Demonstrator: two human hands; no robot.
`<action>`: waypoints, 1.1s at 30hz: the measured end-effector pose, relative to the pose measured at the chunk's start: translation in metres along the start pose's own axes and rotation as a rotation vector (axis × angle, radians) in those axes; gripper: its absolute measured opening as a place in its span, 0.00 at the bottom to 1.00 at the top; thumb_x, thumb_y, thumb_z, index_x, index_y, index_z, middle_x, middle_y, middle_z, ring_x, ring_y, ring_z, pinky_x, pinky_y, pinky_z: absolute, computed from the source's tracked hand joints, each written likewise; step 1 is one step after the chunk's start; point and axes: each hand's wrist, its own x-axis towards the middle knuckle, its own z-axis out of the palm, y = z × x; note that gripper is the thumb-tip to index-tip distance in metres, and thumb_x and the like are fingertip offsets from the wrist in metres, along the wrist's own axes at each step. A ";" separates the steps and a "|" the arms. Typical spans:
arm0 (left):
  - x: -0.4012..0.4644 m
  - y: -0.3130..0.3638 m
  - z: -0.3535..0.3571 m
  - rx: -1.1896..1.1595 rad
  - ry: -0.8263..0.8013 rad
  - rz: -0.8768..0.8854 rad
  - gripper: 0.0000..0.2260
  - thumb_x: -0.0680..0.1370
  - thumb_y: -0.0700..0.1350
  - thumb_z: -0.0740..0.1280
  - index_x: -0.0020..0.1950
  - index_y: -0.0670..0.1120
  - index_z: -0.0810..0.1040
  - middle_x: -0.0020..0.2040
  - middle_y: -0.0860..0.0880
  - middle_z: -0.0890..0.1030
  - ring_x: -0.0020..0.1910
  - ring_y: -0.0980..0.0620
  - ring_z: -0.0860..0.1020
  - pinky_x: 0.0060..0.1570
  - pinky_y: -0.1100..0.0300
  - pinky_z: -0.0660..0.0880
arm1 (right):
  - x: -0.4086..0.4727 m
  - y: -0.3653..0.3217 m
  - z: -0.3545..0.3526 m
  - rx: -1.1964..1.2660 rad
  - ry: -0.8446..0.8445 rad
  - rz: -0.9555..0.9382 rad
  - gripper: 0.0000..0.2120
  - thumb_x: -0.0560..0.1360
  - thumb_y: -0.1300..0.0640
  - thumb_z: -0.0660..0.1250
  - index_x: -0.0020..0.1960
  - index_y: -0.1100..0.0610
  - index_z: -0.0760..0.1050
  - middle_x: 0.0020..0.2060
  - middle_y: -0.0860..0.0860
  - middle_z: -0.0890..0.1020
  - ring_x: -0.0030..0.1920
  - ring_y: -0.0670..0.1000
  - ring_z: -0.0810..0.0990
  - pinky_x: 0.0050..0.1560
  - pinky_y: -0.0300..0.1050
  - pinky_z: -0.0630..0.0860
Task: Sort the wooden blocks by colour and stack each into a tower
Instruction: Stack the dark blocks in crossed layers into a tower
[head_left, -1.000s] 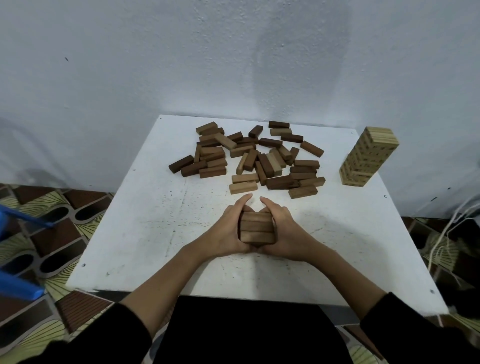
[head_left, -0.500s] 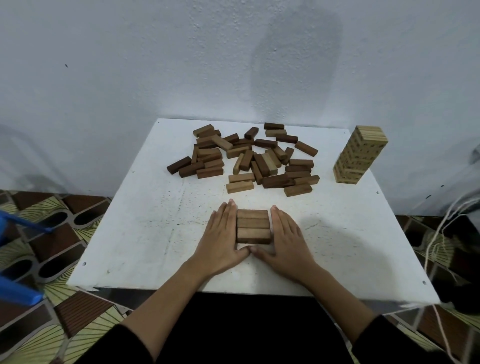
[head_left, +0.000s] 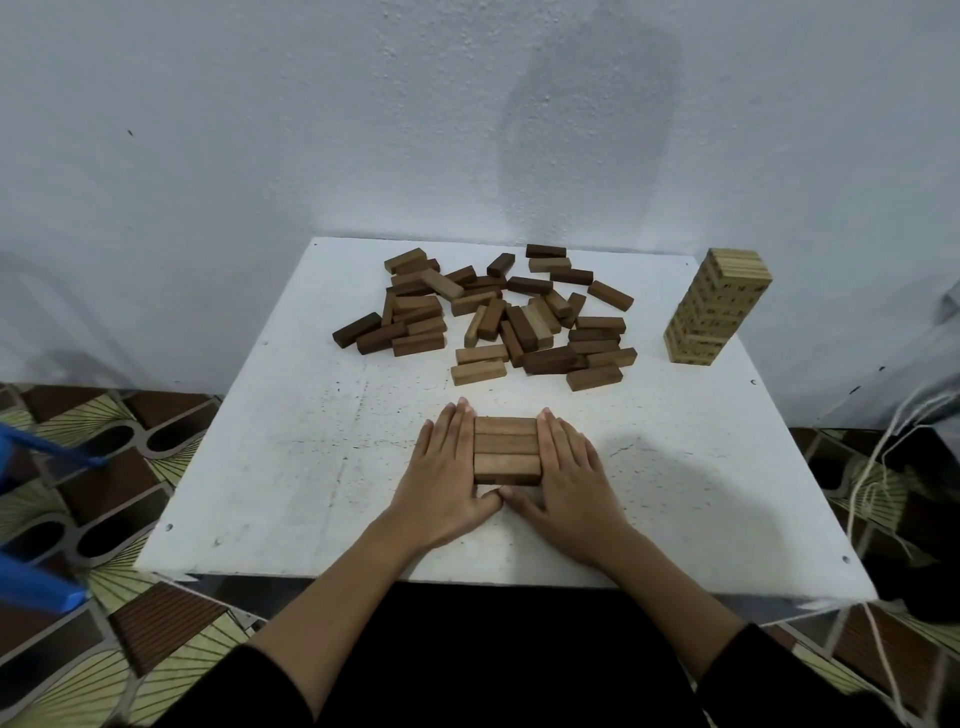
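Note:
A small square stack of mid-brown blocks (head_left: 507, 449) sits near the front middle of the white table (head_left: 291, 457), three blocks side by side on top. My left hand (head_left: 447, 478) lies flat on the table with straight fingers pressed against the stack's left side. My right hand (head_left: 569, 478) does the same on the right side, and the two thumbs meet in front of the stack. A loose pile of dark, mid-brown and light blocks (head_left: 493, 317) lies further back. A finished tower of pale blocks (head_left: 716, 306) stands at the right rear.
A pale wall rises right behind the table. Patterned floor tiles show on both sides. Something blue (head_left: 31, 587) stands at the left edge of view, and white cords (head_left: 883, 457) hang off to the right.
My hands were cupped round the stack with curled fingers; they have flattened onto the table and now press straight against its two sides.

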 end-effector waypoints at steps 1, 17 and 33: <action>0.000 0.000 0.000 0.013 -0.011 -0.003 0.51 0.63 0.73 0.40 0.77 0.42 0.37 0.78 0.46 0.38 0.76 0.51 0.36 0.75 0.53 0.38 | 0.000 0.000 0.000 -0.011 -0.001 0.001 0.51 0.64 0.25 0.27 0.76 0.59 0.34 0.77 0.53 0.39 0.76 0.51 0.39 0.70 0.45 0.33; -0.001 0.000 -0.001 0.065 -0.046 -0.010 0.52 0.62 0.74 0.36 0.76 0.40 0.36 0.77 0.44 0.35 0.76 0.49 0.35 0.75 0.54 0.37 | 0.000 -0.003 -0.002 -0.038 -0.021 0.000 0.57 0.58 0.25 0.18 0.76 0.60 0.36 0.77 0.54 0.39 0.76 0.52 0.39 0.70 0.46 0.33; -0.001 0.000 -0.001 0.068 -0.038 -0.011 0.52 0.63 0.73 0.37 0.77 0.39 0.37 0.77 0.43 0.35 0.76 0.49 0.34 0.75 0.54 0.36 | -0.001 -0.003 -0.001 -0.031 -0.006 0.002 0.52 0.63 0.27 0.23 0.76 0.60 0.36 0.76 0.55 0.38 0.76 0.52 0.40 0.70 0.46 0.33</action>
